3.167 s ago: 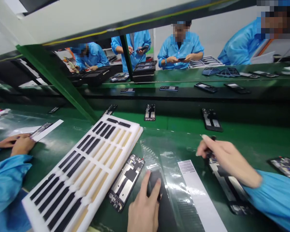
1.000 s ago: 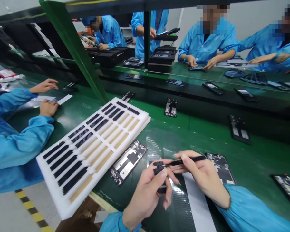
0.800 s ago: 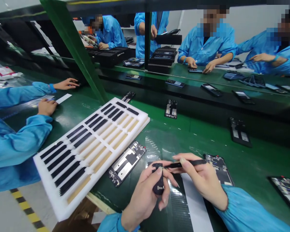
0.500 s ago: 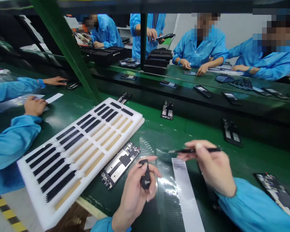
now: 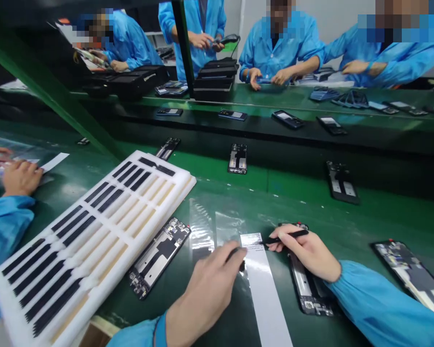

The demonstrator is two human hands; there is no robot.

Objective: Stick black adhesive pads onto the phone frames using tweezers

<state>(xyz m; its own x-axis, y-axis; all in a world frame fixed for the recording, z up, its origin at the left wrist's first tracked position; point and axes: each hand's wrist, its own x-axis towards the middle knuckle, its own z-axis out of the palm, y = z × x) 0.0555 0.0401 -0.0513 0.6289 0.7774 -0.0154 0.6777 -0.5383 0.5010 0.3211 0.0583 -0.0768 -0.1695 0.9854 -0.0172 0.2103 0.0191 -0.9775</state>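
My right hand is closed around black tweezers, held nearly level. Their tip is at the rows of small black pieces on a long white strip. My left hand, fingers curled, is at the strip's left edge. It grips a small black part, mostly hidden by the fingers. Under my right hand lies an opened phone, its circuit board showing. Another opened phone rests left of my left hand, beside the foam tray.
A white foam tray holds black strips in slots. Clear plastic sheets lie beyond my left hand. Other opened phones line the bench and its far ledge. A co-worker's hand is at left; several people in blue work opposite. A green post slants at left.
My left hand has turned over, palm down, and moved to the strip. The tweezers' tip has come down to the black pieces. The view has shifted, uncovering the phone under my right hand.
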